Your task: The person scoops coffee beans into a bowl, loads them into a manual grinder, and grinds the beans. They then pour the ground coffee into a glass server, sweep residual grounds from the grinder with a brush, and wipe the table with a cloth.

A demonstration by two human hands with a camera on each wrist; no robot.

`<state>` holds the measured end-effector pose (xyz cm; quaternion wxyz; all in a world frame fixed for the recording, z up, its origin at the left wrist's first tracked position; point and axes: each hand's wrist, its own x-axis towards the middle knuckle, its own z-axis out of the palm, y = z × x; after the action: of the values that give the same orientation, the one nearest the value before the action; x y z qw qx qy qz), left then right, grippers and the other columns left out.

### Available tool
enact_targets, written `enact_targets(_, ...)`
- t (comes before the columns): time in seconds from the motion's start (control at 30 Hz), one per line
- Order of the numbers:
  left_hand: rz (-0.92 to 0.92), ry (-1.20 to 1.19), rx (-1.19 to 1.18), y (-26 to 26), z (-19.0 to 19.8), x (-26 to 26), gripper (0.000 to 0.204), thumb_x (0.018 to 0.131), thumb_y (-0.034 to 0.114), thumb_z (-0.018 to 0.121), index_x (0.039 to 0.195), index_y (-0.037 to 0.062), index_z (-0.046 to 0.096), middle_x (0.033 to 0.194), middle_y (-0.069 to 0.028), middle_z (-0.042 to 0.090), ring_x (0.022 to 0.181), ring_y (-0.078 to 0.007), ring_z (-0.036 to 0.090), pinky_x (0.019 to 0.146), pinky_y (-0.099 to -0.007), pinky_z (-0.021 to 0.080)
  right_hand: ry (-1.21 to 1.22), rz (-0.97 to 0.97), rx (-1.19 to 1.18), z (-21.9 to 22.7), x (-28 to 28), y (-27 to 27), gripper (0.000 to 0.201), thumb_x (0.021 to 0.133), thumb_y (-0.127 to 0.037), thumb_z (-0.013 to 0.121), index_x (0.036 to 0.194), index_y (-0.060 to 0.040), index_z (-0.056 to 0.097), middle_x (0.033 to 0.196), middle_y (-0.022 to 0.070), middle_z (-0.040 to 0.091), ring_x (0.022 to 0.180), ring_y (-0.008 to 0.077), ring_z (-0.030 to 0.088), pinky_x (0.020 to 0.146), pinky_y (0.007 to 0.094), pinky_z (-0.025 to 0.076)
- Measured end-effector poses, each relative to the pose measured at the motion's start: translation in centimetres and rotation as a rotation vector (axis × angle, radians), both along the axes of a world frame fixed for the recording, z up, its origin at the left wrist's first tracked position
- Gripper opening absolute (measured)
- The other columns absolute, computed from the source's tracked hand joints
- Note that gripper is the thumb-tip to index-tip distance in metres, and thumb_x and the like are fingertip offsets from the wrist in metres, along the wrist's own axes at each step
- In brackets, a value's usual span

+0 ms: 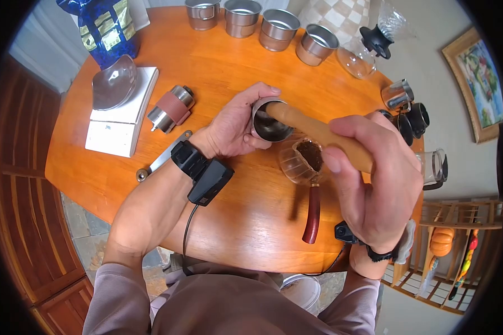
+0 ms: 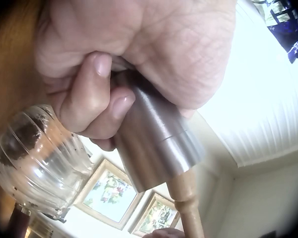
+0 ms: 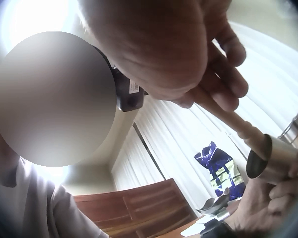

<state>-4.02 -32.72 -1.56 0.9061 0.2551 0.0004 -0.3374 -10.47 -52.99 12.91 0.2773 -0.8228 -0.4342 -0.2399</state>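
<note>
The left hand (image 1: 233,124) grips a steel cup (image 1: 272,124), its mouth tilted toward the right hand. In the left wrist view, curled fingers (image 2: 97,99) wrap the steel cup (image 2: 156,134). The right hand (image 1: 383,173) holds a wooden stick (image 1: 318,131) between thumb and fingers, its far end inside the cup. In the right wrist view the stick (image 3: 233,121) enters the cup's mouth (image 3: 260,161). Just below the cup stands a ribbed glass vessel (image 1: 294,164) with dark grounds and a red handle (image 1: 313,215). The stick's tip is hidden in the cup.
Several steel cups (image 1: 243,17) line the table's far edge, with a glass carafe (image 1: 356,58) beside them. On the left are a white scale (image 1: 113,137) with a clear dish, a banded grinder (image 1: 173,108), a metal crank (image 1: 167,153) and a blue bag (image 1: 109,33). Pitchers (image 1: 398,94) stand at right.
</note>
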Motion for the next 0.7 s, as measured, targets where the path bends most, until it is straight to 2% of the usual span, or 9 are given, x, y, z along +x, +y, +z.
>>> enact_targets(0.17,0.069,-0.013,0.08,-0.1,0.0,0.0,0.042,0.1,0.041,0.05,0.092,0.0018,0.063,0.079,-0.004,0.061,0.047,-0.0098,0.045,0.036,-0.0197,0.031,0.014,0.051,-0.038,-0.5,0.3,0.5,0.027,0.082,-0.005,0.079,0.103,0.001,0.065,0.082,0.0137,0.065,0.067,0.0279,0.06,0.061,0.0333,0.048)
enact_targets(0.23,-0.048,-0.012,-0.039,0.2,0.2,0.0,0.041,0.1,0.041,0.051,0.093,0.0023,0.064,0.08,-0.0042,0.062,0.048,-0.0105,0.048,0.036,-0.0198,0.031,0.039,0.016,-0.095,-0.1,0.2,0.0,0.026,0.082,-0.005,0.079,0.103,0.0011,0.065,0.082,0.0139,0.065,0.066,0.0282,0.06,0.06,0.0337,0.048)
enact_targets(0.37,-0.014,-0.002,-0.018,0.0,0.3,-0.1,0.041,0.1,0.041,0.051,0.095,0.0018,0.064,0.079,-0.0042,0.062,0.047,-0.0107,0.047,0.035,-0.0199,0.031,-0.059,-0.009,-0.06,-0.1,0.2,0.2,0.027,0.082,-0.007,0.079,0.103,0.001,0.065,0.082,0.014,0.065,0.067,0.0283,0.06,0.06,0.034,0.048)
enact_targets(0.43,0.061,0.01,0.131,-0.4,0.9,-0.3,0.035,0.099,0.04,0.057,0.074,0.0155,0.056,0.06,0.006,0.048,0.046,-0.0055,0.032,0.039,-0.0192,0.021,-0.022,0.033,-0.053,-0.3,0.2,0.7,0.026,0.084,-0.007,0.078,0.103,0.0011,0.064,0.083,0.0138,0.065,0.067,0.028,0.061,0.061,0.0338,0.049)
enact_targets(0.47,0.061,0.011,0.13,-0.3,0.7,-0.2,0.035,0.099,0.04,0.057,0.074,0.0155,0.056,0.06,0.006,0.048,0.046,-0.0055,0.032,0.039,-0.0192,0.021,-0.021,0.033,-0.053,-0.3,0.4,0.6,0.026,0.084,-0.007,0.078,0.103,0.0011,0.064,0.083,0.0138,0.065,0.067,0.028,0.061,0.061,0.0338,0.049)
enact_targets(0.53,-0.033,-0.027,-0.01,0.3,0.0,0.0,0.043,0.1,0.043,0.052,0.096,0.0016,0.065,0.08,-0.0049,0.064,0.054,-0.0101,0.047,0.036,-0.0199,0.028,0.007,0.047,-0.105,-0.3,0.7,0.1,0.024,0.085,-0.006,0.077,0.104,0.0022,0.064,0.082,0.0143,0.065,0.068,0.0267,0.061,0.063,0.0333,0.049)
enact_targets(0.63,-0.018,0.025,-0.018,0.2,-0.2,0.2,0.043,0.1,0.043,0.053,0.096,0.002,0.066,0.081,-0.0055,0.065,0.054,-0.011,0.047,0.037,-0.0204,0.027,-0.043,-0.007,-0.056,0.3,0.5,-0.7,0.023,0.086,-0.004,0.076,0.104,0.0038,0.063,0.083,0.0152,0.065,0.07,0.0259,0.062,0.064,0.033,0.049)
enact_targets(0.7,-0.002,0.06,-0.002,0.1,0.3,0.0,0.044,0.1,0.043,0.054,0.096,0.002,0.066,0.079,-0.0054,0.065,0.051,-0.0112,0.045,0.037,-0.0205,0.027,-0.057,0.024,-0.048,0.4,0.5,-0.7,0.024,0.086,-0.003,0.076,0.104,0.005,0.063,0.084,0.0161,0.065,0.071,0.0258,0.063,0.065,0.033,0.049)
